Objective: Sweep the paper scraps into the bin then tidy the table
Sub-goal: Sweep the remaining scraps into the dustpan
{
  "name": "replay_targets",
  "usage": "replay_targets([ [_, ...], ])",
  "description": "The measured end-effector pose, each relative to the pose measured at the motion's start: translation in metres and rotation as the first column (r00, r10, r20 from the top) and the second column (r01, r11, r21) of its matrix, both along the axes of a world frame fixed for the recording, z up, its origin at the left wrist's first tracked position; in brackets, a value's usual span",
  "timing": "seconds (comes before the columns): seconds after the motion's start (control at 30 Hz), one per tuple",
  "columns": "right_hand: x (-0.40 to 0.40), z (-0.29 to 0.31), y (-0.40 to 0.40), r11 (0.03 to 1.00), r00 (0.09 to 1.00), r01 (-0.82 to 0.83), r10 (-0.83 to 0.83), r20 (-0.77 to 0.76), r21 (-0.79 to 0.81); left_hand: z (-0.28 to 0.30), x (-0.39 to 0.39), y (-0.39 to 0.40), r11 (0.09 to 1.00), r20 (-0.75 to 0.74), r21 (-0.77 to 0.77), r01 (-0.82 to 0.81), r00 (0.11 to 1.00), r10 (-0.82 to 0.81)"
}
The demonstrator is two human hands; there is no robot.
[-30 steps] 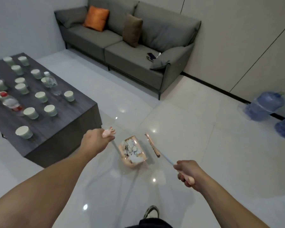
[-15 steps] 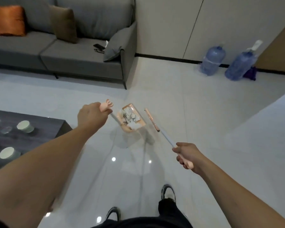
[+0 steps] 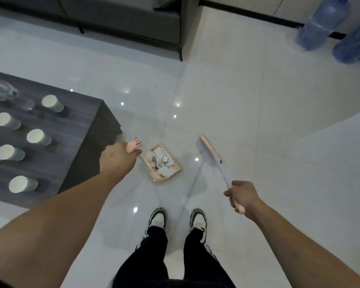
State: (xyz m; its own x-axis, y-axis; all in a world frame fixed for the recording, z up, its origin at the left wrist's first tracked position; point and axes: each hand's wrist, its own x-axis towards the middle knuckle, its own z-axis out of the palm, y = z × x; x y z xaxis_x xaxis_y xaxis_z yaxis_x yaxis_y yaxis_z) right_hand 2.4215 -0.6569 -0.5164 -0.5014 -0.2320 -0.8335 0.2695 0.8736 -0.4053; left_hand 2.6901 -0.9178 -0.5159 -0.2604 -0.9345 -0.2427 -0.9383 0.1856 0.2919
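The left hand [image 3: 116, 161] grips the handle of the dustpan [image 3: 162, 163], which holds the paper scraps [image 3: 161, 161] over the floor [image 3: 258, 121] beside the counter [image 3: 75, 129], while the right hand [image 3: 242, 197] grips the broom [image 3: 211, 151].

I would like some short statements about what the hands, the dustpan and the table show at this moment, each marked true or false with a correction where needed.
1. The pink plastic dustpan holds white paper scraps. True.
2. The right hand is empty. False: it grips the handle of the long pink broom.
3. The left hand grips the dustpan's pink handle. True.
4. The pale paper cups lie inside the dustpan. False: they stand on the dark grey wooden table.
5. The broom head rests inside the dustpan. False: it is apart from it, to its right.
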Motion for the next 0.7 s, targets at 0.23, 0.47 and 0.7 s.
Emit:
replay_targets([
  [0.23,-0.038,-0.052,-0.054,0.963,0.965,-0.253,0.258,-0.053,0.095,-0.024,0.019,0.005,0.992,0.083,0.021,-0.124,0.989,0.121],
  [0.47,-0.007,-0.044,-0.024,0.804,0.825,-0.564,0.560,0.081,0.188,-0.027,0.006,-0.007,0.993,0.103,0.006,-0.121,0.987,0.120],
  [0.7,-0.027,0.009,0.010,0.852,0.842,-0.514,0.479,0.247,0.099,-0.029,-0.012,-0.010,0.991,0.059,0.006,-0.131,0.990,0.130],
])
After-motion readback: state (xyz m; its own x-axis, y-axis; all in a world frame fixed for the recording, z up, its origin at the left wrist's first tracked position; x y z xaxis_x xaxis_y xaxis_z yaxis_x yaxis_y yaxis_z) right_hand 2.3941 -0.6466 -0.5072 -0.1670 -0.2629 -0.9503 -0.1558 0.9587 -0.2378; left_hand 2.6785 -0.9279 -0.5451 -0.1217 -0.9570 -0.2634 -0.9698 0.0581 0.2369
